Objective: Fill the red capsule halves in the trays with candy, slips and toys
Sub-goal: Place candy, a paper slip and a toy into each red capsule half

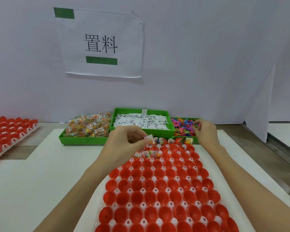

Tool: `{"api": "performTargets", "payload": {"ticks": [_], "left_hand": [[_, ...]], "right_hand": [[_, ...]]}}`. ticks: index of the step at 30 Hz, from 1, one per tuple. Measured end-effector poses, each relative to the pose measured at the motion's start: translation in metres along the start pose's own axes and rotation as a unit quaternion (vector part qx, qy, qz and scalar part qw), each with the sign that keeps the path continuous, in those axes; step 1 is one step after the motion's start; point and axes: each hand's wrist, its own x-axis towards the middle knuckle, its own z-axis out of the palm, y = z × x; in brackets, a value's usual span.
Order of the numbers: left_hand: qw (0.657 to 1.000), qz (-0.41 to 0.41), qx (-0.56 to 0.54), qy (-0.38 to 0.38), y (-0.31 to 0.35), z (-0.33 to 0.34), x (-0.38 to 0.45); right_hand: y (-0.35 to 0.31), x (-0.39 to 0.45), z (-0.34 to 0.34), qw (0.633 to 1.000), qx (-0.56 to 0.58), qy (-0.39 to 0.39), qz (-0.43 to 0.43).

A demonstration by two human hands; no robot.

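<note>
We have filled only the far capsule halves [155,154]; our left hand [126,139] pinches a candy packet [150,139], our right hand [205,131] closes on toys [182,127]; the near rows remain empty.

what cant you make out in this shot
- Head view: printed text on the white paper slips in the green plastic bin; too small.
- What the right hand pinches over the small coloured plastic toys; fingers hide it.
- Far-left capsules of the white tray of red capsule halves; the left hand covers them.
- Tray's near rows; cut by bottom edge.
</note>
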Motion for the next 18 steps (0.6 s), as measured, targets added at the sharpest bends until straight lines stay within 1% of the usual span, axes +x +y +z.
{"api": "performTargets", "payload": {"ticks": [4,11,15,18], "left_hand": [[1.0,0.001,0.002,-0.001,0.0,0.0,0.0],[1.0,-0.001,0.002,0.001,0.002,0.0,0.0],[1.0,-0.003,-0.002,0.002,0.002,-0.001,0.0],[1.0,-0.002,-0.003,0.002,0.002,-0.001,0.0]], "right_hand": [[0.0,-0.002,-0.001,1.0,-0.003,-0.004,0.02],[0.006,0.005,-0.003,0.999,0.009,-0.029,0.015],[0.006,0.008,-0.003,1.0,0.016,-0.012,0.013],[0.001,0.01,-0.002,0.999,-0.024,0.0,-0.032]]}}
